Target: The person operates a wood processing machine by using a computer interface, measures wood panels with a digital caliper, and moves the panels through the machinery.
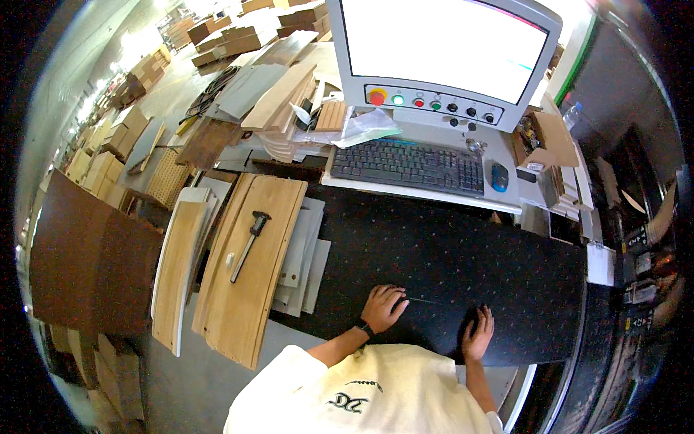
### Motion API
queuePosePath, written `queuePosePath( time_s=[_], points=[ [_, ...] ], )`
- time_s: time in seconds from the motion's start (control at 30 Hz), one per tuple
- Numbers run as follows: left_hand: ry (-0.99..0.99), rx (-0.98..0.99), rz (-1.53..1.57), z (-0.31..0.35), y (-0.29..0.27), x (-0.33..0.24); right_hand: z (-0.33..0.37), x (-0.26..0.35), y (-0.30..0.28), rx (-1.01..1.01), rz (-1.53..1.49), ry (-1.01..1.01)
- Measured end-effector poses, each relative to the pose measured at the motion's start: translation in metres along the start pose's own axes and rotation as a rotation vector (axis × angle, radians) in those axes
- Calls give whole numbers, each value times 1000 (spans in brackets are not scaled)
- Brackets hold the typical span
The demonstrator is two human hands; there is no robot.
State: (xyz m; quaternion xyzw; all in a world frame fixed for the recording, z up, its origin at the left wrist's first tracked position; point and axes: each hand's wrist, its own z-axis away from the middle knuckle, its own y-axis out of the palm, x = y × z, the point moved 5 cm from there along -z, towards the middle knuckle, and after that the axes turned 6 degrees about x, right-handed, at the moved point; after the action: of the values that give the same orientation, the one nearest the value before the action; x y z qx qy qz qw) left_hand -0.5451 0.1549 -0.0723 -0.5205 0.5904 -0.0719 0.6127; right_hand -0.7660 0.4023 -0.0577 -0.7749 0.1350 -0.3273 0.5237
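A large black speckled panel (434, 253) lies flat in front of me. My left hand (384, 309) rests on its near part, fingers pointing right and thumb apart from them; I see nothing held. A thin pale line runs along the surface just right of those fingertips. Farther right, my right hand (478, 334) also touches the panel close to its near edge, fingers stretched away from me and spread a little. A caliper (250, 246) lies on a light wooden board (246, 282) to the left.
Beyond the panel, a keyboard (408, 166) and a mouse (499, 177) sit on a shelf under a monitor (448, 43) with a row of buttons. Grey boards (300, 271) are stacked beside the wooden board. An open cardboard box (546, 145) stands at the right.
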Motion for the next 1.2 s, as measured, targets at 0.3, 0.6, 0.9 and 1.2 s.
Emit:
queuePosePath(
  time_s=[0.3,0.6,0.9,1.2],
  points=[
    [-13,-32,179,18,-23,-2,12,-25,17,12,-86,26],
    [-717,217,331,190,-73,16,0,-22,-3,-22,-34,17],
    [-377,-38,218,124,-60,-3,1,-22,-9,-36,-49,77],
    [-277,-100,203,55,-15,-8,18,-19,-5,-82,-195,-135]
  ],
)
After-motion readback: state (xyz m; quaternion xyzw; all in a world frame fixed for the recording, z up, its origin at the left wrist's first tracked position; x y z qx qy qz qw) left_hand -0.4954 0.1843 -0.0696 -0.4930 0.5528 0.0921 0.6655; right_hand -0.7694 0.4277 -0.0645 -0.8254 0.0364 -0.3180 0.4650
